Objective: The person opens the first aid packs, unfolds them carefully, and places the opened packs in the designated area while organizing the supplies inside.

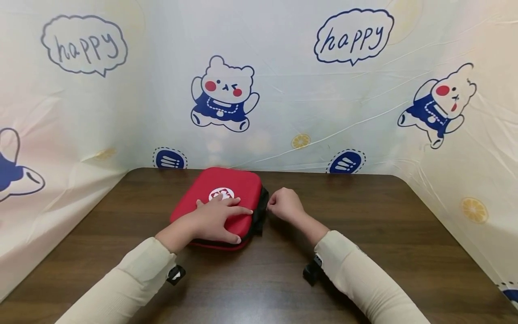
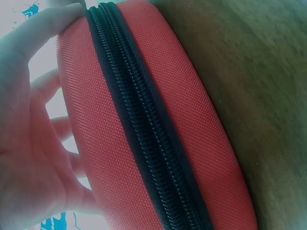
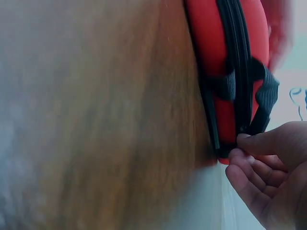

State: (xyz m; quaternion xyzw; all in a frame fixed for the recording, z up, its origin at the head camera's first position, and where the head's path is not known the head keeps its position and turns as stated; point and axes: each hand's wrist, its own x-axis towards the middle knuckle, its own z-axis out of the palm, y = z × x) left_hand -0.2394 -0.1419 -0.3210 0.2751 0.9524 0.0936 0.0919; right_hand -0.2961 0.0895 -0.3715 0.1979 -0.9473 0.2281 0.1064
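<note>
Twice, "happy" lettering (image 1: 356, 38) behind red case (image 1: 238, 182)

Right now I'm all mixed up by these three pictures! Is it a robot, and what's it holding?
No robot here, just a person's two bare hands. The wide picture comes from a camera on the person's head, looking down. The other two come from little cameras on the wrists, so things look close and tilted. On the brown table lies a red case. The left hand rests on top. The right hand pinches at the black zipper; the exact bit is hidden.
</note>
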